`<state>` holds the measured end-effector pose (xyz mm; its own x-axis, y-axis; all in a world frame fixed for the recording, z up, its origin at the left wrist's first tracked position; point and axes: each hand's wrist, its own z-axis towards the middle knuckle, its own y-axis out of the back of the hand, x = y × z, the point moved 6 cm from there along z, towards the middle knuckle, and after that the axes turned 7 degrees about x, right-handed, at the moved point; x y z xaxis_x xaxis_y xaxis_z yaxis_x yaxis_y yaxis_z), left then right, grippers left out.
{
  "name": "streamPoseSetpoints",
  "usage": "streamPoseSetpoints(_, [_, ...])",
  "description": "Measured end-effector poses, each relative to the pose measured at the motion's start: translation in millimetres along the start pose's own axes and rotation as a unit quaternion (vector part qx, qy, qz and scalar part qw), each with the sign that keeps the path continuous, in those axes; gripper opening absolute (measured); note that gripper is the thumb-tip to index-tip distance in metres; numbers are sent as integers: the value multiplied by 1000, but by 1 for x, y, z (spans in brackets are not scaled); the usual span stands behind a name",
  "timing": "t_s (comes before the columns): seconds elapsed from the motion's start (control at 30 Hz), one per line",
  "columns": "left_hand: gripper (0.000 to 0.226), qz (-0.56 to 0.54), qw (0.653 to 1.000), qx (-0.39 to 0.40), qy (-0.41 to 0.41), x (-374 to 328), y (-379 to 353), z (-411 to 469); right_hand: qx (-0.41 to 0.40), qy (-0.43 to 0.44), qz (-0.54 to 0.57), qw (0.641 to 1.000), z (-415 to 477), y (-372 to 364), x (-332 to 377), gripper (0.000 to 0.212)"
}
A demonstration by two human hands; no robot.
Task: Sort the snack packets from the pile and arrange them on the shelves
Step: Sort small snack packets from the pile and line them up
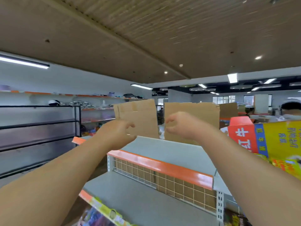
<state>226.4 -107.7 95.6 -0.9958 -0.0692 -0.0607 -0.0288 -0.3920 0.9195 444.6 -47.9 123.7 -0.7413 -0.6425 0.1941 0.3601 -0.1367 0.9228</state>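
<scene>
Left hand [117,133] and right hand [182,126] reach out over the top shelf [171,152], both with fingers curled like a pinch. The left sits in front of the left sheet [143,115] of cardboard. The right is at the inner edge of the right sheet [195,111]. Blur hides whether either hand actually grips the cardboard or only touches it, so I cannot tell. Neither holds a snack.

Both sheets stand upright at the back of the top shelf with a narrow gap between them. The lower shelf [146,198] is bare grey metal.

The only packets [96,216] in view lie under the lower shelf's front edge at bottom left, colourful but blurred. A printed carton [276,137] sits to the right.

Such packets are likely light, puffed with air and slick-filmed, with contents that crush easily. They should be taken by the top seam, or held flat across both faces with a light grip, never squeezed in the middle. Several stacked will probably slide apart, so small handfuls seem safer.
</scene>
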Motion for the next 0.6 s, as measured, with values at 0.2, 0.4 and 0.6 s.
streamPoseSetpoints(0.2, [41,50,997,17,57,67,0,25,30,44,23,998,87,-42,21,36])
streamPoseSetpoints(0.4, [45,61,991,31,112,125,-12,77,49,77,50,995,176,-73,24,32])
streamPoseSetpoints(0.6, [46,73,987,28,138,169,-22,120,57,113,73,989,245,-85,35,28])
